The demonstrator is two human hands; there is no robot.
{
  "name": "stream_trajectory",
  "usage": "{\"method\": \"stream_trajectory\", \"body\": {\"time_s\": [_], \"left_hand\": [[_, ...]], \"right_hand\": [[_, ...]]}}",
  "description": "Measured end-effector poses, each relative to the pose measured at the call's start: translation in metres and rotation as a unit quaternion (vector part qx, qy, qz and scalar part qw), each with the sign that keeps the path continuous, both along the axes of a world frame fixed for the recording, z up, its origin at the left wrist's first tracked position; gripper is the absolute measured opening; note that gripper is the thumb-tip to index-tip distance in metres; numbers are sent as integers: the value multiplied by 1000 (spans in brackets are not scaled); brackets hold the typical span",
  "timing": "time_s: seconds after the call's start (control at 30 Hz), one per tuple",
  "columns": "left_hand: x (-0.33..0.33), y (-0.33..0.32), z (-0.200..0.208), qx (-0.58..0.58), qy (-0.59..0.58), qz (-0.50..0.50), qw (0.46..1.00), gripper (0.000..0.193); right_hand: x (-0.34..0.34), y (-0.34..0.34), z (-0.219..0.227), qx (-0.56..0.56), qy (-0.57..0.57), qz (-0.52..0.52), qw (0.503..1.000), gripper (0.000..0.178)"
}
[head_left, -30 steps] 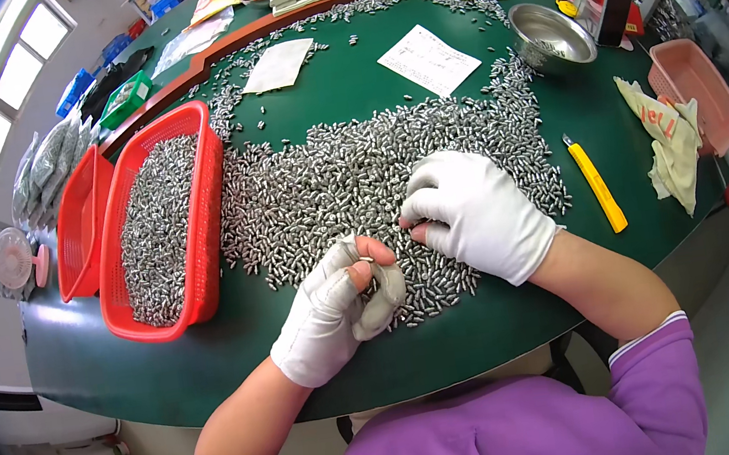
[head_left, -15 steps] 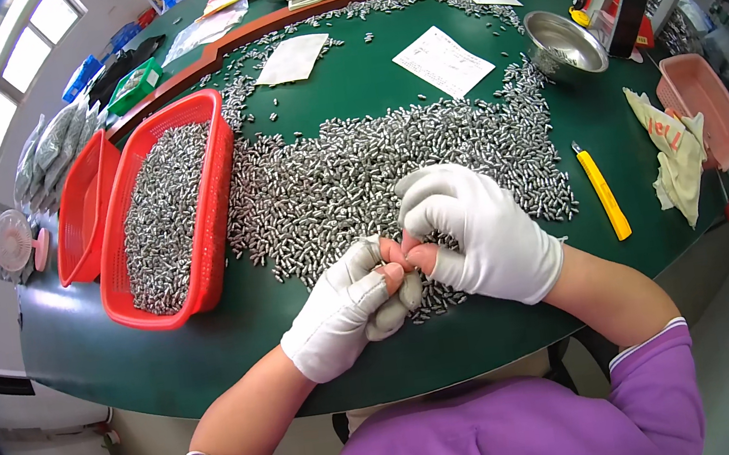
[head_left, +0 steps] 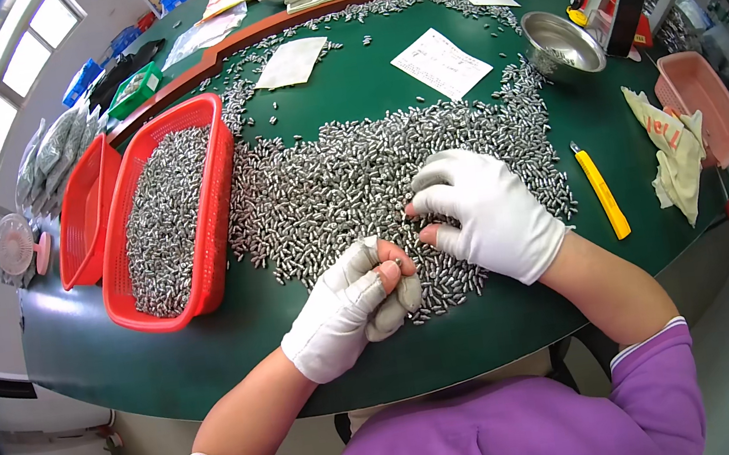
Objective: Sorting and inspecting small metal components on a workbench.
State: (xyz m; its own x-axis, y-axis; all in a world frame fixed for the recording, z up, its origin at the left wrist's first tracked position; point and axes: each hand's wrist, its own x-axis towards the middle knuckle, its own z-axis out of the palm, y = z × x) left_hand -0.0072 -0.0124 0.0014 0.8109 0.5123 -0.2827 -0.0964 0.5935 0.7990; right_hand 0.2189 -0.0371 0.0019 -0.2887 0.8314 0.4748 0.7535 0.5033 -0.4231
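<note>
A wide heap of small silvery metal pieces (head_left: 324, 196), barrel-shaped, covers the middle of the green table. My left hand (head_left: 351, 298), in a white glove with bare thumb and forefinger tips, is closed at the heap's near edge. Between thumb and forefinger it pinches one small metal piece (head_left: 398, 262), mostly hidden. My right hand (head_left: 487, 216), gloved the same way, hovers over the heap's right part. Its thumb and forefinger are apart, their bare tips close to the loose pieces; I see nothing held between them.
Left of the heap stands a red plastic basket (head_left: 224, 177) filled with similar pieces, beside another red basket (head_left: 84, 209). To the right lie a yellow utility knife (head_left: 601, 192), a cloth (head_left: 674, 145) and a pink basket (head_left: 707, 104). Farther back are a metal bowl (head_left: 563, 45) and paper sheets (head_left: 442, 65).
My right hand has moved away from the left fingertips, rightward over the heap, and its thumb and forefinger have parted. My left hand stays in place, still pinching.
</note>
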Motion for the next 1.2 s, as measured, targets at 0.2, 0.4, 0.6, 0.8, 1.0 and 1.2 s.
{"method": "stream_trajectory", "body": {"time_s": [0.2, 0.4, 0.6, 0.8, 1.0, 1.2], "left_hand": [[1, 0, -3, 7, -26, 1, 1000, 28], [0, 1, -1, -15, -19, -5, 1000, 31], [0, 2, -2, -27, -21, -17, 999, 31], [1, 0, -2, 7, -49, -4, 999, 34], [0, 1, -2, -15, -32, -14, 999, 27], [2, -1, 0, -14, -2, 1, 1000, 25]], "right_hand": [[-1, 3, -7, -17, -24, 10, 1000, 14], [-6, 2, -1, -11, -20, -18, 1000, 13], [-9, -7, 11, 2, 100, 23, 995, 18], [-10, -7, 13, 18, 117, 81, 990, 22], [-12, -7, 6, 3, 139, 106, 985, 20], [-14, -8, 0, -60, 222, 129, 965, 20]]}}
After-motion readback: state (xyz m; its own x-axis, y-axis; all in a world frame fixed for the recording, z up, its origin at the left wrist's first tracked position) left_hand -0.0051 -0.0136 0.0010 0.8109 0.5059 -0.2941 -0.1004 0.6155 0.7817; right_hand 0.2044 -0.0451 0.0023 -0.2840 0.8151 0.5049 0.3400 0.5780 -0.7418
